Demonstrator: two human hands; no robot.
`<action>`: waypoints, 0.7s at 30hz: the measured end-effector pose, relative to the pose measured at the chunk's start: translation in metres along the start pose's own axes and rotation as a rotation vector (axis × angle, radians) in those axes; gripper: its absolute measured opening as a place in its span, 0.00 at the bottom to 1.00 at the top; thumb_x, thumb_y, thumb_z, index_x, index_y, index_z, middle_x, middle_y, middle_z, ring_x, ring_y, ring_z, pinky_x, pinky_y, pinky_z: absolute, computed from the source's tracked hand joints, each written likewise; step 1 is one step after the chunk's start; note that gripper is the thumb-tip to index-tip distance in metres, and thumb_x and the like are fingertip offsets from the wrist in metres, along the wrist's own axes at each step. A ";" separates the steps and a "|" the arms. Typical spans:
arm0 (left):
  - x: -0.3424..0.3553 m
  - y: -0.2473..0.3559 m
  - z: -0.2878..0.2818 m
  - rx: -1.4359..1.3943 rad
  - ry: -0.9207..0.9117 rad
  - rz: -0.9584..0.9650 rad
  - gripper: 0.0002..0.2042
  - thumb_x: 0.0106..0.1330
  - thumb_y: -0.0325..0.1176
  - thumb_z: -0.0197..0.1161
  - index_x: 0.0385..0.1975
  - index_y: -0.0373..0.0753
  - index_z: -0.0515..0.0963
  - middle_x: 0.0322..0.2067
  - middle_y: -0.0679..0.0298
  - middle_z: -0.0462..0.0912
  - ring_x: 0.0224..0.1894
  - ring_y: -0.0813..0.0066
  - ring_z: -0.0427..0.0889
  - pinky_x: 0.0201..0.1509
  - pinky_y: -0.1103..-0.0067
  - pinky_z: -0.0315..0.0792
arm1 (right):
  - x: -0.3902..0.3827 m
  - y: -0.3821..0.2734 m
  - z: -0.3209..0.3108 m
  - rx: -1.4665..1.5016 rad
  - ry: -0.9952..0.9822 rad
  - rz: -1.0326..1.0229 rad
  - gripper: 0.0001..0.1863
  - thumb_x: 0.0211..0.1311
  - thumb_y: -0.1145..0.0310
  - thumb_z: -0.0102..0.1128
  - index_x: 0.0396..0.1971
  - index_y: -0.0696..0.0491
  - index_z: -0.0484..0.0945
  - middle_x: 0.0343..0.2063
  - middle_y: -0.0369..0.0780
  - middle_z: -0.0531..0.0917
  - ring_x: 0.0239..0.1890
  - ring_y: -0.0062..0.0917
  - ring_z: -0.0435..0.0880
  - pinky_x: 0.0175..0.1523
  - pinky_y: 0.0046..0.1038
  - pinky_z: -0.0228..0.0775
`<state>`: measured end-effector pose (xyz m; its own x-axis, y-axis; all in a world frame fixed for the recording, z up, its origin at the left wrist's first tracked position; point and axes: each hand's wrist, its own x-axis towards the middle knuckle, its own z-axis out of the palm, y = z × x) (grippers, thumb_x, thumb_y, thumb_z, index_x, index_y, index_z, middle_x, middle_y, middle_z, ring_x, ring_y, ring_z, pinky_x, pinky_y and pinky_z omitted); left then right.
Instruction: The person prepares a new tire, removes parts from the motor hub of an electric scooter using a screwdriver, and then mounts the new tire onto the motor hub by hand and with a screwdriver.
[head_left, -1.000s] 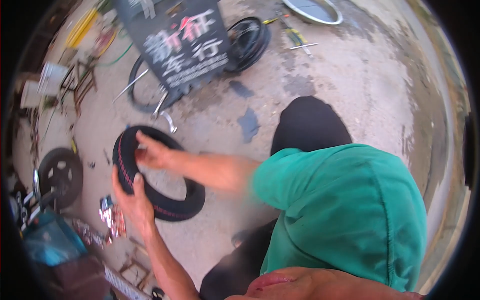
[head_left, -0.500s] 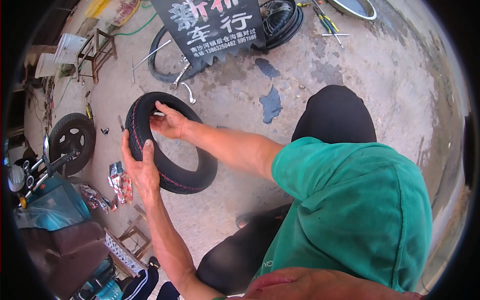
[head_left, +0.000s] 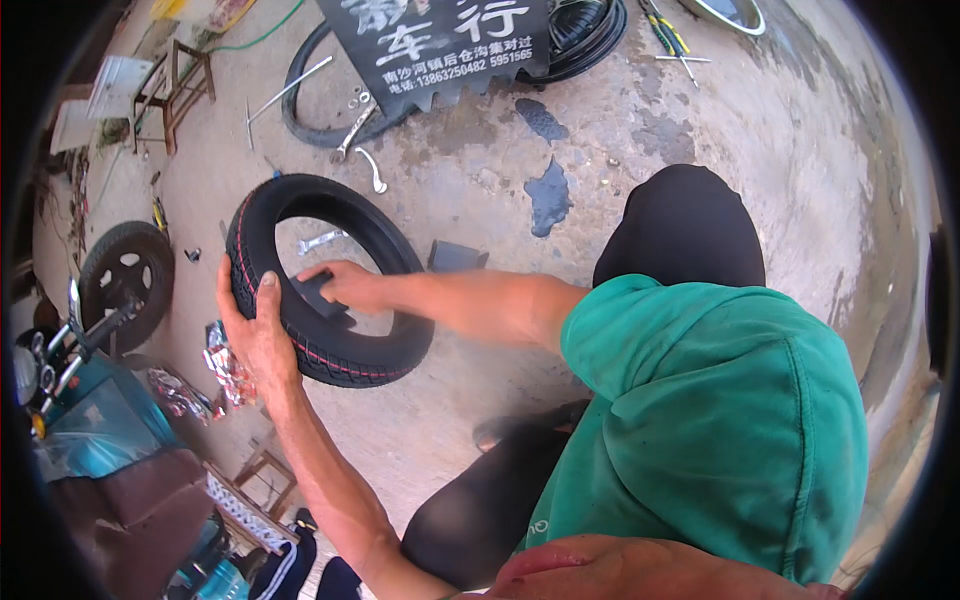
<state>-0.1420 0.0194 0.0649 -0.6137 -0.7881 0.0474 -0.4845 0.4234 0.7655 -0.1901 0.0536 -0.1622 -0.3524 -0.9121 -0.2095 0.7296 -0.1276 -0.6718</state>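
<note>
One tyre [head_left: 370,352], long axis slanting far-left to near-right; left hand [head_left: 262,335] grips outer left side; right hand [head_left: 352,287], within tyre opening, seems to pinch dark piece [head_left: 316,291].

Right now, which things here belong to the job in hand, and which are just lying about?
Part of the job:
- black tyre, gripped by the left hand
- dark piece, apparently in the right hand

Seemingly lying about:
- crumpled foil
- wooden stool
- pliers
</note>
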 end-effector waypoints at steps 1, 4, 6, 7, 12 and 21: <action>-0.006 -0.001 -0.004 0.029 0.020 0.002 0.31 0.71 0.36 0.68 0.73 0.38 0.68 0.68 0.50 0.74 0.68 0.61 0.73 0.74 0.70 0.63 | 0.003 -0.013 0.012 -0.148 0.014 0.033 0.28 0.57 0.81 0.58 0.61 0.57 0.80 0.40 0.41 0.86 0.40 0.24 0.85 0.46 0.29 0.77; 0.000 0.007 -0.002 -0.019 0.030 -0.042 0.31 0.71 0.36 0.68 0.73 0.38 0.69 0.67 0.50 0.75 0.67 0.61 0.74 0.74 0.70 0.64 | 0.023 -0.032 0.013 -0.336 0.058 0.116 0.29 0.58 0.76 0.59 0.63 0.54 0.79 0.42 0.38 0.86 0.40 0.23 0.83 0.44 0.30 0.77; 0.009 -0.003 0.000 -0.074 0.015 -0.058 0.32 0.71 0.35 0.68 0.74 0.38 0.67 0.66 0.52 0.76 0.63 0.64 0.77 0.69 0.72 0.69 | 0.027 -0.033 0.013 -0.687 0.144 -0.023 0.30 0.60 0.72 0.62 0.66 0.53 0.76 0.48 0.39 0.85 0.44 0.25 0.84 0.47 0.32 0.77; 0.010 -0.008 -0.002 -0.199 0.006 -0.130 0.32 0.72 0.35 0.68 0.74 0.39 0.67 0.65 0.52 0.76 0.61 0.66 0.78 0.66 0.73 0.72 | 0.026 -0.037 0.016 -0.842 0.176 -0.108 0.31 0.61 0.70 0.62 0.67 0.53 0.75 0.50 0.39 0.84 0.46 0.25 0.84 0.49 0.33 0.77; -0.003 -0.013 -0.013 -0.250 0.080 -0.203 0.32 0.72 0.34 0.67 0.75 0.41 0.65 0.66 0.54 0.74 0.56 0.69 0.80 0.59 0.76 0.77 | 0.028 -0.088 0.035 0.543 0.023 0.115 0.27 0.64 0.52 0.62 0.60 0.48 0.77 0.55 0.36 0.84 0.53 0.30 0.82 0.58 0.37 0.70; -0.004 -0.023 -0.011 -0.193 0.044 -0.126 0.32 0.71 0.38 0.68 0.74 0.40 0.66 0.67 0.53 0.74 0.63 0.63 0.77 0.66 0.73 0.72 | 0.016 -0.105 0.057 0.855 -0.275 0.224 0.28 0.68 0.40 0.57 0.52 0.48 0.82 0.49 0.36 0.88 0.55 0.31 0.82 0.64 0.34 0.69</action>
<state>-0.1218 0.0079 0.0541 -0.5261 -0.8498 -0.0312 -0.4244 0.2306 0.8756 -0.2386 0.0305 -0.0544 -0.0795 -0.9966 -0.0219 0.9868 -0.0818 0.1399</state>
